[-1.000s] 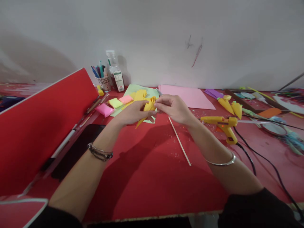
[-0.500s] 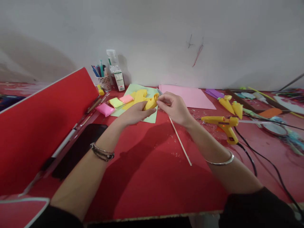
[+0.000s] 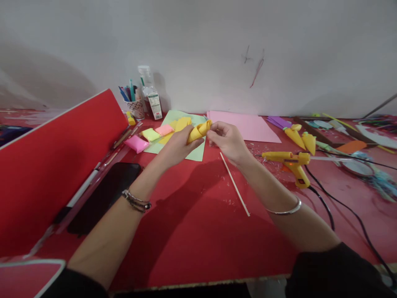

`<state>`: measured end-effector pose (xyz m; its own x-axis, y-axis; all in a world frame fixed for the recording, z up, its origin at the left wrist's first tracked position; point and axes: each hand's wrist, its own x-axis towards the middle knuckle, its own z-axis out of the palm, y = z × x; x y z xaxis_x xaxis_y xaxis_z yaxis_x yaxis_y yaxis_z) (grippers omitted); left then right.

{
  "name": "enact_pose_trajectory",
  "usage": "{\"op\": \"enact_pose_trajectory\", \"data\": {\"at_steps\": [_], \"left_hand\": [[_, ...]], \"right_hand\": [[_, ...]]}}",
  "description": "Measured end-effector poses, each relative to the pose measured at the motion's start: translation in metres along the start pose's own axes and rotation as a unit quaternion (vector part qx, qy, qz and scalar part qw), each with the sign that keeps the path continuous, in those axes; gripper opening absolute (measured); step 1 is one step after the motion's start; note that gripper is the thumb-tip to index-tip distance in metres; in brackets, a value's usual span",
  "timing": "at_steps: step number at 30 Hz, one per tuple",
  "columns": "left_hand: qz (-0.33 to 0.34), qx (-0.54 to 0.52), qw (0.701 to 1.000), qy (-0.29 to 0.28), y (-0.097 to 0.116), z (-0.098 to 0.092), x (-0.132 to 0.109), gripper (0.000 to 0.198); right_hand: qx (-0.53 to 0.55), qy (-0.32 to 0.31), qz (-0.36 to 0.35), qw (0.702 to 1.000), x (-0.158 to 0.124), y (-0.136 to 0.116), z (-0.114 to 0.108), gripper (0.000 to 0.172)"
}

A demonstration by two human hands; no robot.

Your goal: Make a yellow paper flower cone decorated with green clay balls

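Observation:
A rolled piece of yellow craft foam or paper (image 3: pixel 199 132) is held above the light green sheet (image 3: pixel 196 155). My left hand (image 3: pixel 179 145) is wrapped round the lower left part of the roll, its thumb along the near side. At the upper right end, the fingertips of my right hand (image 3: pixel 227 140) pinch the roll's edge. More yellow pieces (image 3: pixel 182 123) lie on the green sheet behind my left hand. On the red table below my right hand is a thin wooden stick (image 3: pixel 235 184).
To the right lies a yellow glue gun (image 3: pixel 287 158) with a black cord, near finished yellow cone shapes (image 3: pixel 294 136). Pink sheets (image 3: pixel 248 125) lie at the back. At left are a phone (image 3: pixel 105 196), clay packets (image 3: pixel 136 143), a pen cup (image 3: pixel 135 108) and a bottle (image 3: pixel 153 101).
The yellow roll has shifted slightly up and right, and its wrapped layers show more. Both hands stay on it, the right fingers now at its end.

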<state>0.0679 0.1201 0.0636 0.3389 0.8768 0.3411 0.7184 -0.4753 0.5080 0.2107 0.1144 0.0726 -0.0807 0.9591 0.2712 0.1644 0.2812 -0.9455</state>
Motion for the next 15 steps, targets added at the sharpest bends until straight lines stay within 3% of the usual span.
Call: {"op": "enact_pose_trajectory", "data": {"at_steps": [5, 11, 15], "left_hand": [[0.032, 0.079, 0.996, 0.013, -0.0004, 0.0021, -0.0026, 0.019], [0.009, 0.142, 0.989, -0.027, 0.0029, -0.0004, -0.0042, 0.025], [0.021, 0.157, 0.987, -0.022, 0.0028, -0.0022, -0.0043, 0.025]], "right_hand": [[0.062, 0.008, 0.049, 0.997, -0.0015, 0.0022, 0.0021, 0.013], [-0.038, -0.020, -0.061, 0.997, -0.0014, 0.0021, 0.0005, 0.017], [-0.081, -0.019, -0.086, 0.993, -0.0005, 0.0032, -0.0003, 0.016]]}}
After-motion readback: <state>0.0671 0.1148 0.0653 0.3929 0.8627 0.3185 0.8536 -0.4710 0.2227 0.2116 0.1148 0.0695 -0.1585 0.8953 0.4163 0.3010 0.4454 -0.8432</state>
